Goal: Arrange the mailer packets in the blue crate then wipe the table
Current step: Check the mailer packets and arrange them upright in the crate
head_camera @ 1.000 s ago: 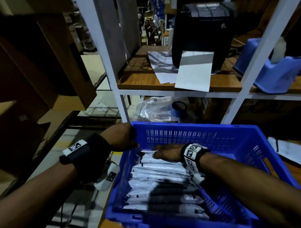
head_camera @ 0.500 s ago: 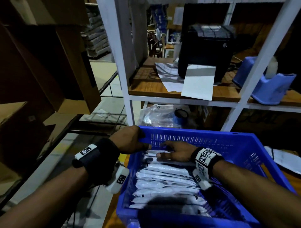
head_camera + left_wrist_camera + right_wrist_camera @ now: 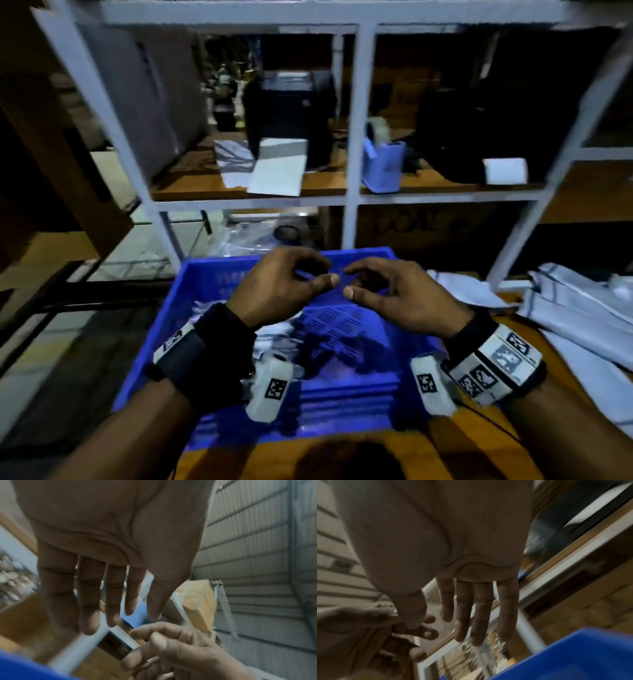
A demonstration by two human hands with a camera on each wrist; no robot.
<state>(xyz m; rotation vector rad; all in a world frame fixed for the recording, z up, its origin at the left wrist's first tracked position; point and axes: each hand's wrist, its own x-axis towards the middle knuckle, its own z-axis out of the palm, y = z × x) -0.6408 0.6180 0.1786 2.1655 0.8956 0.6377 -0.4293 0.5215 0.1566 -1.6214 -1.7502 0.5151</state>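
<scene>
The blue crate (image 3: 191,308) sits on the wooden table in front of me, and its rim (image 3: 573,655) shows low in the right wrist view. White mailer packets (image 3: 274,337) lie in its left part, mostly hidden by my arms. Both hands hover above the crate, apart from it. My left hand (image 3: 284,287) and right hand (image 3: 394,294) face each other with loosely bent fingers and hold nothing. The wrist views show the left hand's fingers (image 3: 89,599) and the right hand's fingers (image 3: 481,609) nearly straight and empty.
A white cloth (image 3: 582,308) lies on the table (image 3: 479,452) right of the crate. Behind stands a white metal shelf frame (image 3: 352,137) with a black printer (image 3: 291,113), papers (image 3: 277,171), a blue tape dispenser (image 3: 383,161) and a label roll (image 3: 505,169). Cardboard boxes (image 3: 51,164) stand left.
Both hands have lifted out of the crate; the left let go of its rim, the right left the packets. They now hover together above it. The view has shifted right.
</scene>
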